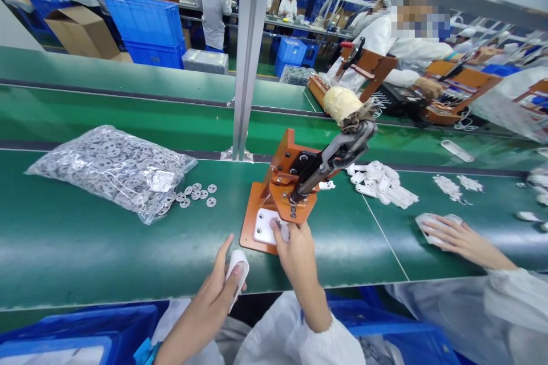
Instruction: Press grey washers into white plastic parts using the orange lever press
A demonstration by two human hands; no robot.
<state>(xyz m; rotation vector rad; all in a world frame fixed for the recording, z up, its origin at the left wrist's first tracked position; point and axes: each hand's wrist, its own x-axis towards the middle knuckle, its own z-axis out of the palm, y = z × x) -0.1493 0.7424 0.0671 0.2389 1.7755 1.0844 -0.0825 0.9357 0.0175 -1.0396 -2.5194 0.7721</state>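
Note:
My left hand (216, 282) grips a white oval plastic cover (237, 265) between thumb and fingers, just off the bench's front edge. My right hand (298, 251) reaches under the head of an orange toggle clamp press (295, 205). Its thumb and fingers are closed over the white fixture block (264, 227) on the press base; whatever they pinch is mostly hidden. The clamp's lever points up and to the right, with a yellow-wrapped handle (340, 104). Left of the press lie several loose grey slotted discs (211, 202).
A clear bag of grey discs (107, 165) lies at left. White plastic parts (383, 182) are heaped right of the press. A co-worker's hand (462, 239) rests on a white part at far right. A metal post (248, 57) stands behind; blue bins (85, 325) sit below the bench.

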